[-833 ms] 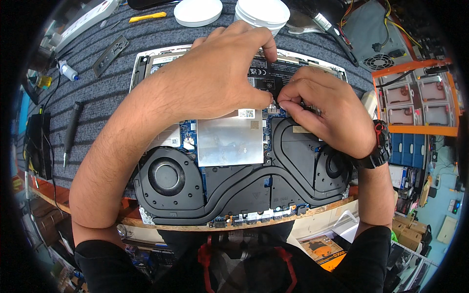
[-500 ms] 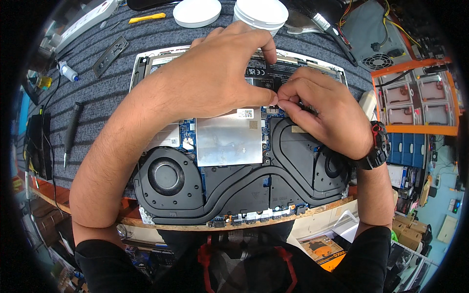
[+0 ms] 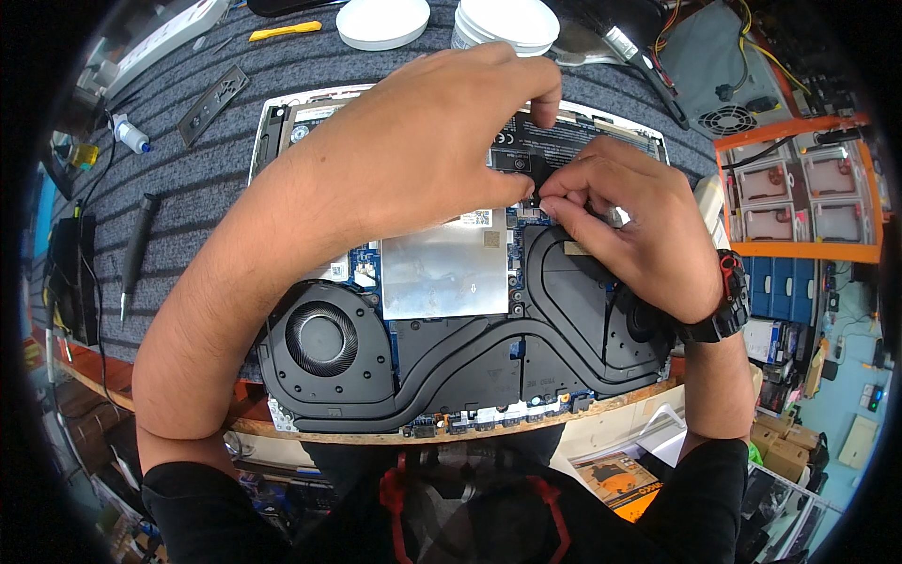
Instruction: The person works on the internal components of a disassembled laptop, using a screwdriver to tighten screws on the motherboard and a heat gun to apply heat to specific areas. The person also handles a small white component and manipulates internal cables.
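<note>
An opened laptop lies before me with its insides bare. It shows a black battery at the far side, a silver metal cover in the middle and a black round fan at the near left. My left hand arches over the battery, thumb and index finger apart, the thumb tip beside a small black flap. Just right of that thumb, my right hand pinches at the battery's near edge, above the blue circuit board. Whatever lies between its fingertips is hidden.
A screwdriver and a small metal bracket lie left on the grey ribbed mat. Beyond the laptop are a yellow pry tool, a white lid, a white tub and a brush. An orange-edged organiser stands right.
Both hands have shifted slightly right. My left hand's index finger has moved right over the battery, and more of the black flap shows between the hands.
</note>
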`<state>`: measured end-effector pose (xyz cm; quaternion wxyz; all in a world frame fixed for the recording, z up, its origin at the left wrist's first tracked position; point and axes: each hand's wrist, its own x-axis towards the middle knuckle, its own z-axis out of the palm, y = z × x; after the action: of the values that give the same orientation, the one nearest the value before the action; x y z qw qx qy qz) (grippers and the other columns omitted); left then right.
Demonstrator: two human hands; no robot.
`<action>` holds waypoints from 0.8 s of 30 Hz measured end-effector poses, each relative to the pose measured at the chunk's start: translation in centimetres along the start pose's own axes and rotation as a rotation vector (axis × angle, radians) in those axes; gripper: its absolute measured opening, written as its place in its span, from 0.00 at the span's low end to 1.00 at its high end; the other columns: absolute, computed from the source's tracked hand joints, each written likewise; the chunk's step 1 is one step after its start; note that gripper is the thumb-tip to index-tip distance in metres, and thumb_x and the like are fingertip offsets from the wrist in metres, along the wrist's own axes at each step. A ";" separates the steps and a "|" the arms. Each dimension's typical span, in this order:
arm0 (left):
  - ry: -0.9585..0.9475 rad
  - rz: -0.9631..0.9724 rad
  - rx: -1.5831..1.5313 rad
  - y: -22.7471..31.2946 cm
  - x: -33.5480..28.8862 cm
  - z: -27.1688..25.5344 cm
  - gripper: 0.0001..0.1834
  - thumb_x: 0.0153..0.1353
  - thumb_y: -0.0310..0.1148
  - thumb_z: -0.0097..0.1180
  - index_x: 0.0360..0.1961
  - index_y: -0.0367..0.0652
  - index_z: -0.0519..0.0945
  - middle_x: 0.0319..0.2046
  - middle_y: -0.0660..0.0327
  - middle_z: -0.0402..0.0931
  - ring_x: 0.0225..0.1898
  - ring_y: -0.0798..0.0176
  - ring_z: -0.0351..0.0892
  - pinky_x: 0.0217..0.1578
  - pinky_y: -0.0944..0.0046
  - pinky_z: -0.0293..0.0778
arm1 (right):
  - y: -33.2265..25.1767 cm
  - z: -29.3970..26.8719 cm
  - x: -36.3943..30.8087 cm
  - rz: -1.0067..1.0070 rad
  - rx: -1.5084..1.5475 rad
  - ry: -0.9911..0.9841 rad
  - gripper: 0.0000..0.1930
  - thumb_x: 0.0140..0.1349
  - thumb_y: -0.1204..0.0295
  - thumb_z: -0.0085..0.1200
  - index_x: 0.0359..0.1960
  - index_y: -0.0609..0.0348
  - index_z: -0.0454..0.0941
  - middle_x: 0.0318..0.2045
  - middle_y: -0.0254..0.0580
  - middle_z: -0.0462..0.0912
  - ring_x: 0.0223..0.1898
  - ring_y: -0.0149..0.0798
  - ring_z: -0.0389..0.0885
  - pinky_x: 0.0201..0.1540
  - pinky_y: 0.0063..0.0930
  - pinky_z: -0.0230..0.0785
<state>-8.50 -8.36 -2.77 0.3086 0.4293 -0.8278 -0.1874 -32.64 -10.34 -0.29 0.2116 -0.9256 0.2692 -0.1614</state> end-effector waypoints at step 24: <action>-0.012 -0.045 0.027 -0.1 -0.3 0.2 0.22 0.51 0.31 0.69 0.48 0.39 0.79 0.49 0.54 0.78 0.57 0.49 0.77 0.61 0.52 0.71 | -0.1 0.0 0.3 0.085 0.082 -0.008 0.06 0.64 0.74 0.65 0.40 0.60 0.85 0.30 0.42 0.81 0.28 0.41 0.81 0.33 0.33 0.73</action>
<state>-8.42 -8.19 -3.07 0.2935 0.4508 -0.8223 -0.1855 -32.36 -10.43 -0.18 0.2569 -0.9045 0.3008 -0.1596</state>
